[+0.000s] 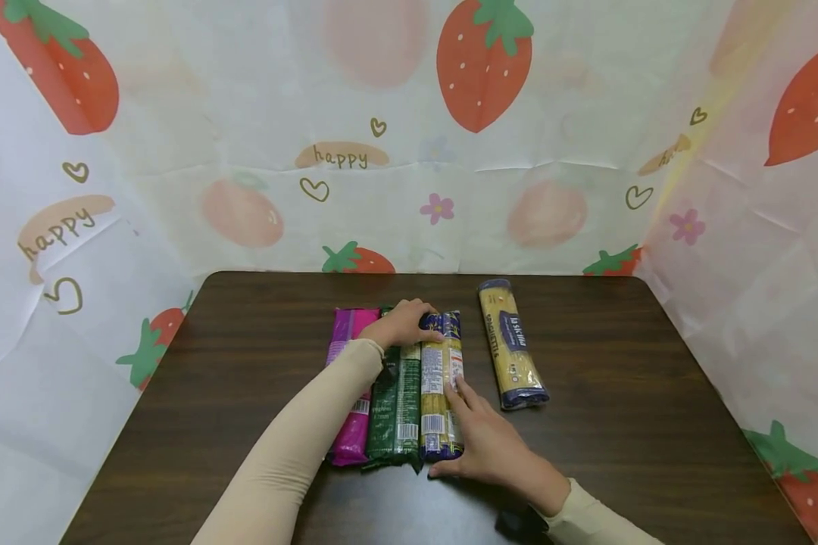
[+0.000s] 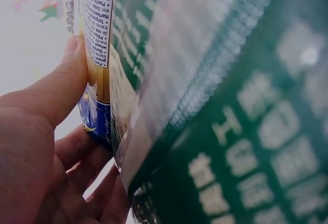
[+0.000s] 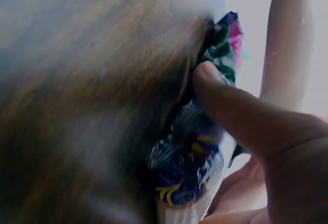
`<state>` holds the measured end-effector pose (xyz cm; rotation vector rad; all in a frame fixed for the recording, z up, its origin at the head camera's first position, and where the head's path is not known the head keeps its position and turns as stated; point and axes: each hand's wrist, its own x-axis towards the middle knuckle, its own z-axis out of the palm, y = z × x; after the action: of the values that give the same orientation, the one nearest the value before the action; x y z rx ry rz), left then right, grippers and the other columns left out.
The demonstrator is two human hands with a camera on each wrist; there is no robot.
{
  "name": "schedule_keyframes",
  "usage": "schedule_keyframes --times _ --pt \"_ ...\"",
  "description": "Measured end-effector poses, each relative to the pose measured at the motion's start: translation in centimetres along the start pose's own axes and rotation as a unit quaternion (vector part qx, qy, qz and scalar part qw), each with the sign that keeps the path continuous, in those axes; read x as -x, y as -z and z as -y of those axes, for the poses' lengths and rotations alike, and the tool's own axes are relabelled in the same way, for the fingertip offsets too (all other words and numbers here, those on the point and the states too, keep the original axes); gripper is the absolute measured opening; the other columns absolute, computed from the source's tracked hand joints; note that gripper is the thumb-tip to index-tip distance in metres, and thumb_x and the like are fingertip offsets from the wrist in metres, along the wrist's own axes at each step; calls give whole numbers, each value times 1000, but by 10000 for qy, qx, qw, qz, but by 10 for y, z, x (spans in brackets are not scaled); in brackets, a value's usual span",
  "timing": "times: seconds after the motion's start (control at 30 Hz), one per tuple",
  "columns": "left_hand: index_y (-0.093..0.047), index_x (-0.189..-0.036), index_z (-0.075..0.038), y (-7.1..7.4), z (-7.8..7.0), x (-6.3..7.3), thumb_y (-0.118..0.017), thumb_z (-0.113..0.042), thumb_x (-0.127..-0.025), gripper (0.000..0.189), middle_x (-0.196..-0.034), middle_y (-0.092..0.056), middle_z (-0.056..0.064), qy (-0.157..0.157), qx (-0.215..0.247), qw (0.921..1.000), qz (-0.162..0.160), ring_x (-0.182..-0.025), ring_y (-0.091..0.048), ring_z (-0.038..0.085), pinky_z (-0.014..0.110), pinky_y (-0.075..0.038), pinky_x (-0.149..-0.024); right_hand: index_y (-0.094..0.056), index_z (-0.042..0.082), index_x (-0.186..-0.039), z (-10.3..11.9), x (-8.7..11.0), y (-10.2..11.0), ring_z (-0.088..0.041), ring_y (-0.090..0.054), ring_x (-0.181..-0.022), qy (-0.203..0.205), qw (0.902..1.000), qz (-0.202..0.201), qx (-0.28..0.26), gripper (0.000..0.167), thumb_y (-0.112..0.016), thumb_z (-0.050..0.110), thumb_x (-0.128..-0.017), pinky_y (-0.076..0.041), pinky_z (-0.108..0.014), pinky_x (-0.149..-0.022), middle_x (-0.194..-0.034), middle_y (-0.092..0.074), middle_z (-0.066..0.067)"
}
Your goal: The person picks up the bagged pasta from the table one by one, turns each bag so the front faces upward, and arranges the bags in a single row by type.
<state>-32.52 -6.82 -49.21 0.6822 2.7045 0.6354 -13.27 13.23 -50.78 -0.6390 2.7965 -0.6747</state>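
Observation:
Three pasta packets lie side by side on the table: a pink packet [image 1: 348,435], a green packet [image 1: 394,424] in the middle, and a yellow spaghetti packet [image 1: 433,409] with blue ends. Reaching over the green packet, my left hand [image 1: 402,324] holds the yellow packet's far end, thumb on its face and fingers around the end. My right hand [image 1: 494,443] rests against the yellow packet's right side with fingers extended. Its thumb [image 3: 220,93] lies along the near ends. In the left wrist view, the green packet [image 2: 241,131] fills the right side.
A second spaghetti packet [image 1: 511,344], also yellow with blue ends, lies apart to the right, slightly tilted. The dark wooden table [image 1: 245,363] meets a strawberry-printed cloth [image 1: 409,212] at the back and sides. A small black object [image 1: 520,524] sits by the right wrist.

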Motion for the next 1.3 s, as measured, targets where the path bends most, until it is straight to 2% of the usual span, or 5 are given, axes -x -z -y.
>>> schedule_keyframes --times 0.3,0.47,0.67,1.07,1.3 --pt "-59 -151 -8 -2 1 -1 -75 -47 -102 65 -148 -57 15 2 -44 10000 -59 -144 -47 37 51 -44 -118 -36 4 -167 5 -4 -2 -49 -49 -143 -125 9993 -150 304 126 -96 61 -72 -58 -63 -94 -171 -31 -26" --pt "-56 -153 -7 -1 0 2 -73 -47 -103 67 -153 -54 17 22 -7 10000 -3 -149 -44 39 53 -42 -120 -39 3 -166 2 -5 -3 -51 -48 -144 -90 9997 -180 98 124 -99 57 -71 -55 -63 -102 -171 -32 -27" --pt "-53 -155 -5 -2 1 1 -72 -47 -104 69 -152 -53 19 27 62 10000 30 -148 -43 38 52 -41 -120 -39 -2 -164 -2 -4 1 -53 -44 -147 13 9989 -219 -403 124 -102 48 -69 -45 -63 -114 -170 -30 -29" --pt "-47 -161 -7 2 9 3 -68 -46 -106 70 -167 -40 21 -70 735 9967 335 -160 -26 40 58 -33 -125 -39 -1 -164 -25 4 9 -47 -41 -151 342 9871 -234 -1546 116 -103 33 -73 -43 -60 -117 -172 -30 -24" --pt "-48 -161 -9 7 13 8 -70 -43 -104 69 -165 -41 20 -113 1338 9902 378 -156 -33 40 58 -38 -122 -33 -4 -165 -39 7 11 -45 -44 -150 701 9649 -113 -2528 113 -100 17 -78 -46 -49 -115 -173 -25 -26"
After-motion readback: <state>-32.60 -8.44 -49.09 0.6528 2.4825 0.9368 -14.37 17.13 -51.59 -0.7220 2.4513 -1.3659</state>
